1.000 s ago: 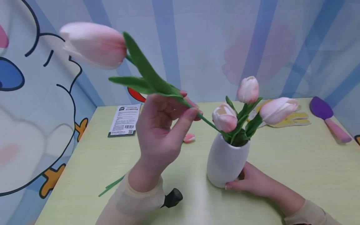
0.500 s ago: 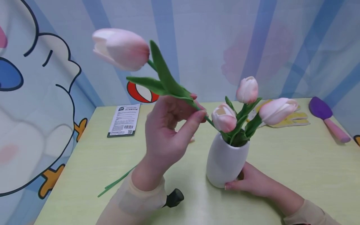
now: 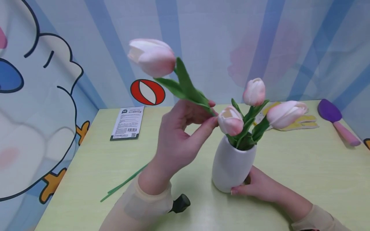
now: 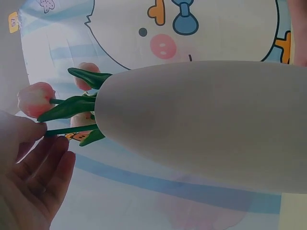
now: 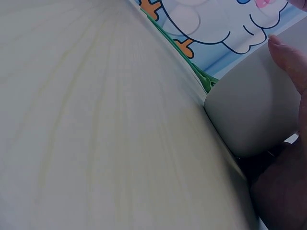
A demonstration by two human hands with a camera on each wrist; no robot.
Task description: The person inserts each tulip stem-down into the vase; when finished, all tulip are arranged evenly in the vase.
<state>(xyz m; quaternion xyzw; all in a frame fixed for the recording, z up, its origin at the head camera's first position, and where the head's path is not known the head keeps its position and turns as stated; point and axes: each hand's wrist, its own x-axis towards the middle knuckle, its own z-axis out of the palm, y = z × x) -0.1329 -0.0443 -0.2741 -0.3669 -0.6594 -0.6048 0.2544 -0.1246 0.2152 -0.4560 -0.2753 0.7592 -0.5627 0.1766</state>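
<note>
In the head view, my left hand [image 3: 183,138] pinches the green stem of a pink-and-white artificial tulip [image 3: 156,57] between thumb and fingers. Its bloom leans up to the left, leaves below it. In the left wrist view, the pinched stem [image 4: 72,130] runs into the mouth of the white vase [image 4: 201,124]; the part inside is hidden. Several similar tulips [image 3: 231,122] stand in that vase, which is slightly tilted on the table. My right hand [image 3: 261,187] grips the vase low on its right side, thumb [image 5: 290,60] against its wall in the right wrist view.
Green stems [image 3: 124,184] lie on the table left of my left forearm. A printed packet [image 3: 127,123] lies at the back left. Behind the vase are a yellow-and-white glove [image 3: 303,123] and, farther right, a purple scoop with a pink handle [image 3: 330,110]. A printed backdrop [image 3: 202,41] encloses the table.
My left hand has moved right and slightly down with the tulip, its fingertips now beside the vase's blooms. A pink bloom on the table is now hidden. My right hand and the vase stay put.
</note>
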